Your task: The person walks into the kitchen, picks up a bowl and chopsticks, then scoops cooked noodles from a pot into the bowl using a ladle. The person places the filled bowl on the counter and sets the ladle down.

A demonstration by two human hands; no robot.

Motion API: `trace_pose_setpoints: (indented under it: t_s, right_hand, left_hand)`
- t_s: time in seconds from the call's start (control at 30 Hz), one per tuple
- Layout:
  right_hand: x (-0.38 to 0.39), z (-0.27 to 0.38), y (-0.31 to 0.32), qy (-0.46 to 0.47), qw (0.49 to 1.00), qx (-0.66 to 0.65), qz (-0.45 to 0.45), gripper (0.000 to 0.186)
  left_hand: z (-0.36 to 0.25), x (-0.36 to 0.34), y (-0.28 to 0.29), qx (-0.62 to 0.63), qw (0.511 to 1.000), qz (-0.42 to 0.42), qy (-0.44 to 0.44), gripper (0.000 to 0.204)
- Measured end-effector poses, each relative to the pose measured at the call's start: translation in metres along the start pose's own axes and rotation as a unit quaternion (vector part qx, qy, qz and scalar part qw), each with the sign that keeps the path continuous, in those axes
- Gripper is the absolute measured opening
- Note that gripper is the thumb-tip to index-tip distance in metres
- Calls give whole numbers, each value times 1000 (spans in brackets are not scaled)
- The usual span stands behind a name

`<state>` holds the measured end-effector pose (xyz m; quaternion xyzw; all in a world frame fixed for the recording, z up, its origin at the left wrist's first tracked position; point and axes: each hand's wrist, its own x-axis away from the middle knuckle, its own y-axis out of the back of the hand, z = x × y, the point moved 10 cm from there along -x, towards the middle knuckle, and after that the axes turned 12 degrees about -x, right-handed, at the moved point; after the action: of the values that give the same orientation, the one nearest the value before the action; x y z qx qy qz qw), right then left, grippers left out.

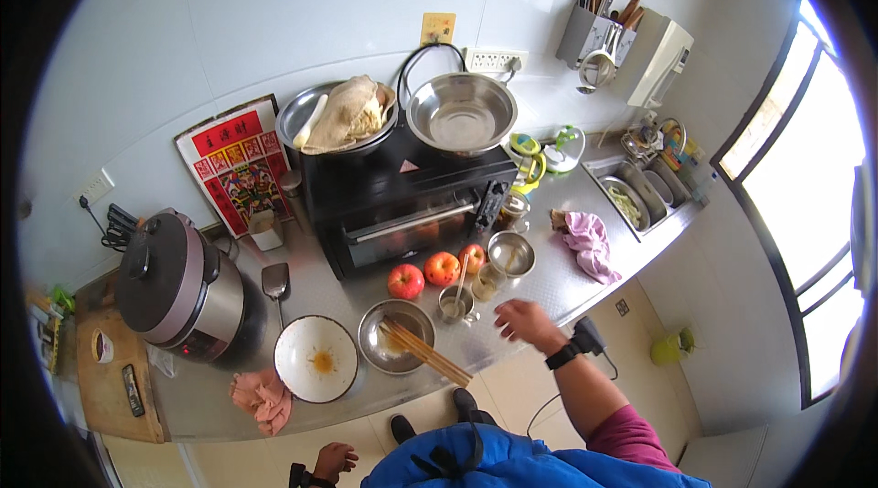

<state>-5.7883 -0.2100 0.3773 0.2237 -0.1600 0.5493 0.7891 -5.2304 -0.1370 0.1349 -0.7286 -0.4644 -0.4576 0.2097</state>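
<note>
My right hand [523, 321] hovers at the counter's front edge, fingers loosely bent and apart, with nothing in it. Nearest to it are a small metal cup [455, 307] with a utensil standing in it and a glass jar [487, 283]. A small steel bowl [511, 254] is just behind them. My left hand [337, 461] hangs low in front of the counter, loosely curled, with nothing visible in it. Between the hands, chopsticks [422, 353] rest across a metal bowl [375, 334], their ends past the counter's edge. A white enamel bowl [315, 342] with brown residue sits to its left.
Apples [405, 281] line the front of a black oven [412, 186], which bears a bowl with a plucked bird [347, 117] and a steel basin [462, 117]. A pressure cooker [183, 287] stands left; a purple cloth [590, 246] and sink [636, 195] lie right.
</note>
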Motion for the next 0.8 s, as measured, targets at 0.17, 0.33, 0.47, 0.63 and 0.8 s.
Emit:
trace_pose_setpoints:
  t_s: [0.17,0.33,0.47,0.63,0.8]
  right_hand:
    - [-31,121,89,217,963,-147,-64,32]
    - [-80,234,119,299,939,-167,-38,35]
    - [-123,306,117,294,950,-107,-20,58]
    - [-151,353,105,321,942,90,-40,55]
    - [-146,368,101,365,922,113,-62,44]
  left_hand:
    - [70,-22,-3,59,996,-48,55,24]
    - [170,-22,-38,107,982,-103,120,26]
    - [197,-12,-122,198,980,-17,-18,34]
    - [178,17,-195,-233,923,-158,-262,33]
    - [182,35,-221,-454,805,-245,-292,35]
